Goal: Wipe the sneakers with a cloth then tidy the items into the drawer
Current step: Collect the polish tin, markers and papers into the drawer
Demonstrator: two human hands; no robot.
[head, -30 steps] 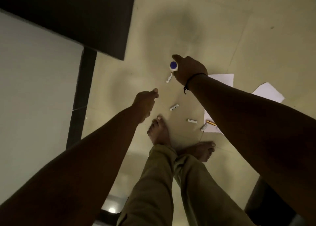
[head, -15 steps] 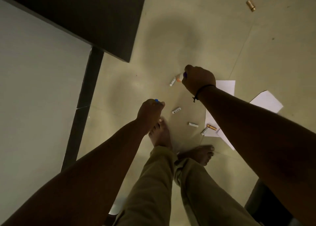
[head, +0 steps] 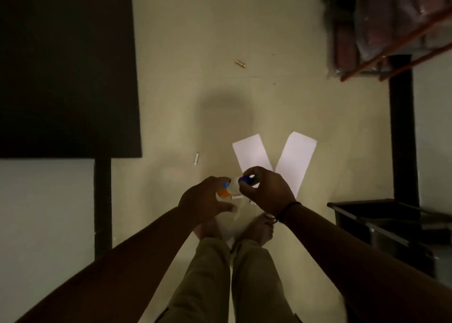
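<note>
Blue cap [head: 245,179] pinched in right hand [head: 266,190], bottle [head: 233,187] gripped in left hand [head: 205,200]; misthreading could drop either onto floor [head: 220,41].

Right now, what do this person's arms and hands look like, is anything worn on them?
Both forearms are bare, with no sleeves in view and no gloves on either hand. The right hand has a thin dark cord bracelet around its wrist, with a small loop hanging from it. The left hand and its wrist show nothing worn. I can make out no rings or watch in this dim light.
</note>
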